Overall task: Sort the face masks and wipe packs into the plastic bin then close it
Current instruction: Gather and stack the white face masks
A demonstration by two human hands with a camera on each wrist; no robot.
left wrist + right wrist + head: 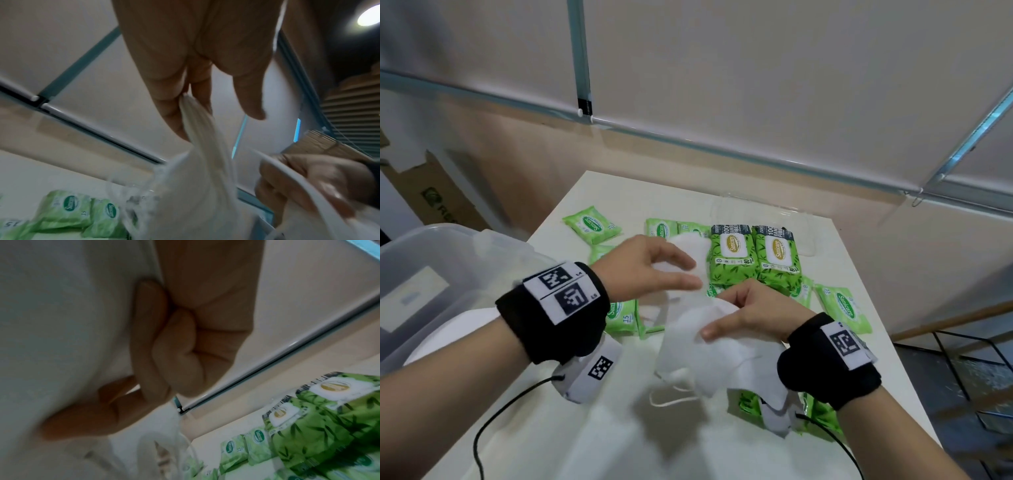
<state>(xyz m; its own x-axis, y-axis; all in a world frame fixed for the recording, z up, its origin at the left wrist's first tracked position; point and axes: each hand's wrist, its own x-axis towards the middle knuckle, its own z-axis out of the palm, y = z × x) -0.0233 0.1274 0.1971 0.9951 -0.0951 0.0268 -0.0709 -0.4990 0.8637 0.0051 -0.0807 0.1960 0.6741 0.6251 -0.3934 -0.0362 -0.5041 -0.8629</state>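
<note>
White blinds and a pale wall stand behind the counter, and nearly everything I have to sort is spread out on it. My left hand hovers over the heap of face masks in the middle; from the left wrist view its fingers pinch a gathered fold of white mask cloth, with the thumb standing free. My right hand holds another mask by its edge, thumb pressed on top and fingers curled underneath.

Two big wipe packs lie side by side behind the masks, and small wipe packs are scattered around them, some half under the masks. More green packs sit near my right wrist.

Off the counter's left edge is the plastic bin, open, and I see no masks or wipes in the part of it that shows (only a label or paper through its wall). What I take for its clear lid lies at the far side of the counter.

I judge the task barely begun: every mask and pack has yet to go in, and the closing comes last.
</note>
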